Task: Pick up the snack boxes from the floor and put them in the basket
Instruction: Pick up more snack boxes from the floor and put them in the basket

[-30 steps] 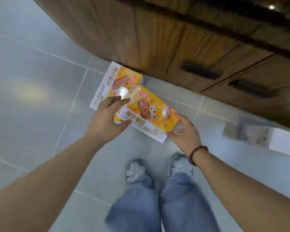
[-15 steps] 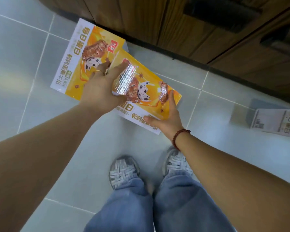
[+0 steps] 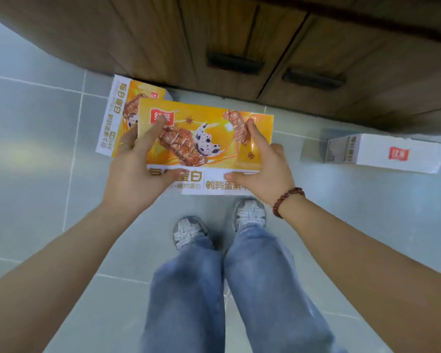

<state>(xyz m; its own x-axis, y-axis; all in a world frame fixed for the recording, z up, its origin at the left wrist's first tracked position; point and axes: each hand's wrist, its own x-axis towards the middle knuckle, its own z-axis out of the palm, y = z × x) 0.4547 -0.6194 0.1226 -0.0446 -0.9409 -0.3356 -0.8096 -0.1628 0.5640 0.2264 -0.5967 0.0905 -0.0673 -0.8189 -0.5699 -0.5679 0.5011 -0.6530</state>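
Observation:
An orange and white snack box (image 3: 209, 138) is held face up above the floor between both hands. My left hand (image 3: 135, 174) grips its left end, thumb across the white strip and fingers on the orange front. My right hand (image 3: 262, 169) grips its right end, thumb on the white strip and a finger on the front. A second orange snack box (image 3: 117, 115) lies flat on the tiles behind and left of it, partly covered. A third snack box (image 3: 385, 154), showing its white side, lies on the floor to the right. No basket is in view.
A wooden cabinet (image 3: 239, 42) with dark handles runs along the far side, close to the boxes. Grey floor tiles (image 3: 36, 149) spread to the left and right. My feet in grey sneakers (image 3: 189, 231) stand just below the held box.
The held box has turned from a slant to level and squarely facing me. My left hand shifted from its top edge to its left end, and my right hand now grips its right end.

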